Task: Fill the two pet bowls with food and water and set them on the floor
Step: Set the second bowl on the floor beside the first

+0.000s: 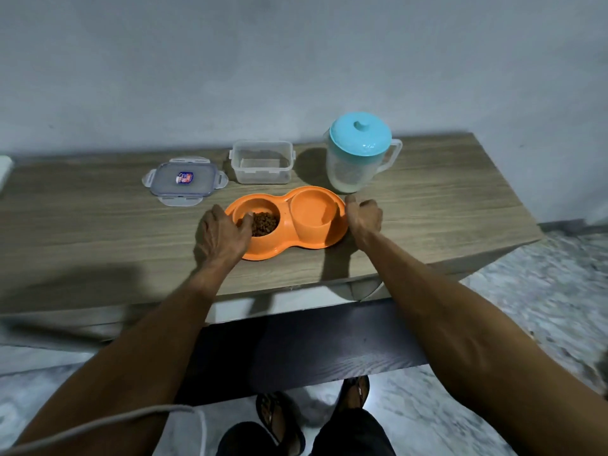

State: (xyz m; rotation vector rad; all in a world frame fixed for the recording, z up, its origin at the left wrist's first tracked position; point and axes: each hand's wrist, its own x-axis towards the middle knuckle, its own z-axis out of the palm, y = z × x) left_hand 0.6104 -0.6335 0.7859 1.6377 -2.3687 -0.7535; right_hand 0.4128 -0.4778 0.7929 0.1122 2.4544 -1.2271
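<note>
An orange double pet bowl [311, 248] sits on the wooden table [98, 225]. Its left cup holds brown kibble [265, 222]; its right cup [311, 212] holds water. My left hand [223, 235] grips the bowl's left rim, with fingertips over the edge next to the kibble. My right hand [363, 217] is closed on the bowl's right rim. The bowl rests flat on the table.
Behind the bowl stand a clear plastic container [261, 162] without its lid, the lid [185, 180] lying to its left, and a jug with a turquoise lid [360, 153] at the right. The floor [543, 307] lies below; my sandalled feet [279, 419] stand beneath the table's edge.
</note>
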